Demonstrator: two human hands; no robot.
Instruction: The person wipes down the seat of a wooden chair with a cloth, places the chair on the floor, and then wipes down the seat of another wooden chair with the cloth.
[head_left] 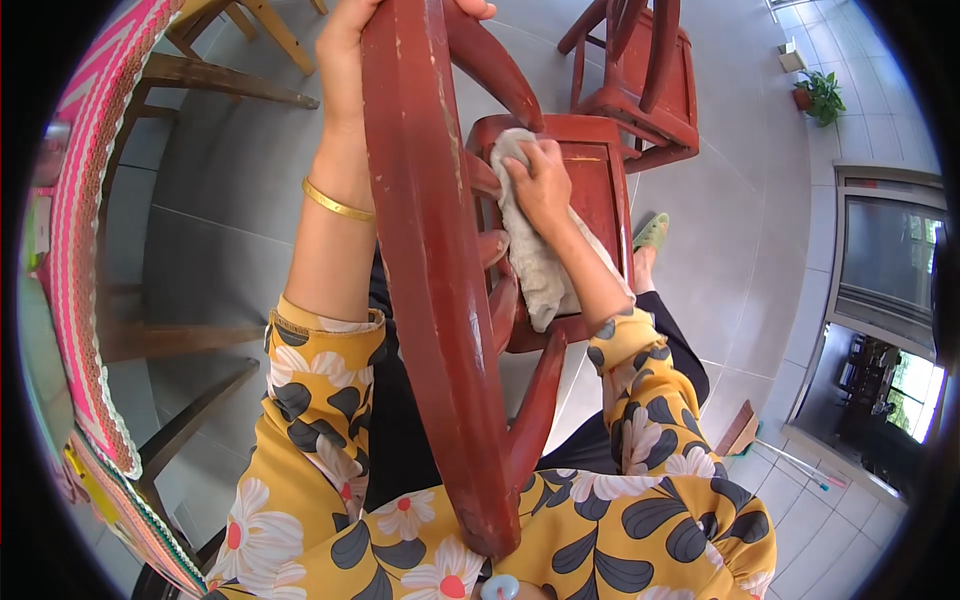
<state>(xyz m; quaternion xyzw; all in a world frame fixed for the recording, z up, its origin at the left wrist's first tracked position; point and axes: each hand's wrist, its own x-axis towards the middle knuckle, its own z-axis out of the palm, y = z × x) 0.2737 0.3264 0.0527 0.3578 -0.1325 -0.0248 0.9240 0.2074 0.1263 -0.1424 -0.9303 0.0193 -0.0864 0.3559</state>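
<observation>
A red wooden chair stands close in front of me, its thick top rail point(425, 250) running from the top of the view down to my floral shirt. My left hand point(345, 28) is wrapped round the far end of that rail, with part of it hidden behind the wood. On the chair's red seat point(598, 190), my right hand point(541, 187) presses a crumpled pale grey cloth point(537, 275), its fingers bent over the upper part. The cloth hangs down along the seat beside the curved back slats point(504, 312).
Another red chair point(655, 80) stands beyond the first. At left are a table with a pink patterned cover point(85, 220) and wooden stools point(225, 80). A potted plant point(820, 93), a broom point(740, 428) and a glass-fronted cabinet point(890, 250) are at right.
</observation>
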